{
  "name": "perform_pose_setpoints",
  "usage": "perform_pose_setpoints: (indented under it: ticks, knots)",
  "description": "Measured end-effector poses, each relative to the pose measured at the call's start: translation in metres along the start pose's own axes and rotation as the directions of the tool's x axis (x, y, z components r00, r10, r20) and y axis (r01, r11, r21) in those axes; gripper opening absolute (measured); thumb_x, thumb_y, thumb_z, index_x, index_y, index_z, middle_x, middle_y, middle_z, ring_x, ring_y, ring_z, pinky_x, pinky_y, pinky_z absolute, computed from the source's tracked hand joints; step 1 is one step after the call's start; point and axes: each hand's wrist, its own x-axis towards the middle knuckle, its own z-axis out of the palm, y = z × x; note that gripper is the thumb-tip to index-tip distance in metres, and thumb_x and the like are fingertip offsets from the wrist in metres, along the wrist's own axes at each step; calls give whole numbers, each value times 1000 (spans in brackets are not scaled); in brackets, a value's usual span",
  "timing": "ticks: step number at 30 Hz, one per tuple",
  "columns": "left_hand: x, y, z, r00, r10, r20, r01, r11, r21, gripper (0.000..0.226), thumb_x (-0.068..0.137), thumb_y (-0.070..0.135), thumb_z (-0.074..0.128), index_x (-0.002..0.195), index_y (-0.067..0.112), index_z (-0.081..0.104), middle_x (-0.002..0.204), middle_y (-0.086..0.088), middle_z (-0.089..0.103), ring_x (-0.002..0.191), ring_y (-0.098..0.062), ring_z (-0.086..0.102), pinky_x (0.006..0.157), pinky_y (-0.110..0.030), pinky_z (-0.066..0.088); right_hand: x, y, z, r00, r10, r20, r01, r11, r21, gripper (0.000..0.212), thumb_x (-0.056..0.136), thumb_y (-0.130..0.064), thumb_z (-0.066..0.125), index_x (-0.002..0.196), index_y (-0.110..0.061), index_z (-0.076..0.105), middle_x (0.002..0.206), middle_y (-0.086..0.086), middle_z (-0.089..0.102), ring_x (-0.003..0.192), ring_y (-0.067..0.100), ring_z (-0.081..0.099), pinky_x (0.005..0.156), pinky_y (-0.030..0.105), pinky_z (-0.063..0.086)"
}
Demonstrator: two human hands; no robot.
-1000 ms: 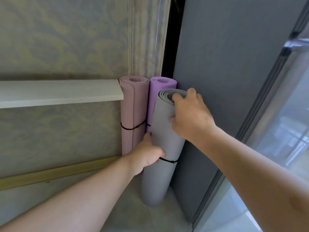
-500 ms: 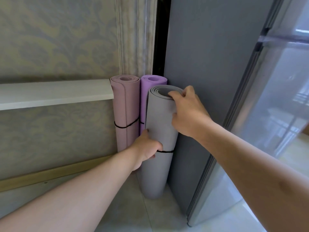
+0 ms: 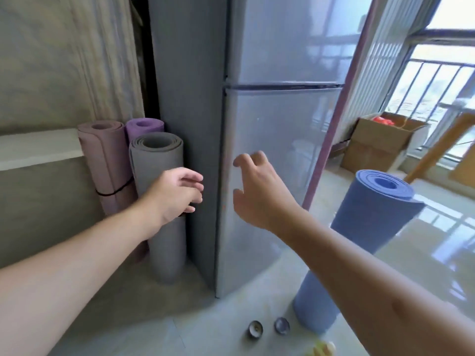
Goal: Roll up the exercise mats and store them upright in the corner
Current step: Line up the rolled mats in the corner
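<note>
With the grey mat propped in the corner, both hands hang empty and loose-fingered, the left hand beside it, the right hand nearer the blue mat.

Three rolled mats are standing upright together in the corner: dusty pink mat, purple mat, grey mat in front. A rolled blue mat is standing tilted, well apart.

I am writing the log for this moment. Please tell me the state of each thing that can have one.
Grey mat: rolled, upright in the corner, released.
Pink mat: rolled, upright, black band around it.
Purple mat: rolled, upright behind the grey one.
Blue mat: rolled, standing tilted on the floor, not yet stored.
Fridge: doors closed.
Cardboard box: flaps open.
Left hand: open, empty.
Right hand: open, empty.
</note>
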Motion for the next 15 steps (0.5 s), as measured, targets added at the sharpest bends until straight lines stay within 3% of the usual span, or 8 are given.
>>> perform_pose_setpoints:
  ticks: [2,4,7,10,13,15]
  knots:
    - [-24,29,38,996,55,76,-54,998,-25,25,94,-11,62,107,6,74,103,-13,80,86,-24,75,69,-22,55,-29,35,-35,996,78,-42,-80,995,-62,47,93,-13,62,138,-16,49,131,3,42,111,27,52,82,34,47]
    - [-48,53,80,984,90,156,-79,994,-74,21,95,-11,61,107,0,74,101,-16,80,82,-24,74,63,-13,52,-55,72,-70,980,172,-104,-186,972,-142,45,90,-12,62,134,-15,52,131,7,44,117,30,51,86,37,47]
    - [-76,77,143,956,102,276,-81,993,-87,20,98,-5,62,108,7,75,104,-11,80,81,-22,74,68,-20,52,-83,127,-116,924,330,-196,-375,884,-280,51,82,-13,69,130,-15,51,127,10,40,117,38,48,87,43,51]
    - [-95,92,185,940,102,325,-85,994,-66,20,98,-3,62,106,11,75,103,-9,81,79,-21,73,73,-28,51,-101,172,-137,865,490,-109,-492,784,-377,70,83,-29,80,143,-30,44,137,8,26,118,39,49,79,37,46]
    - [-108,103,203,934,104,341,-100,995,-28,22,96,-6,62,105,10,74,99,-8,80,76,-20,71,68,-24,52,-109,200,-128,825,565,11,-535,787,-308,74,85,-35,82,146,-31,40,140,10,20,115,40,58,85,39,54]
    - [-113,108,205,931,110,347,-120,993,8,22,95,-7,63,106,8,74,100,-9,80,76,-18,71,63,-18,54,-107,209,-123,814,580,-38,-574,792,-207,69,87,-34,82,141,-25,41,140,11,23,110,41,60,85,39,53]
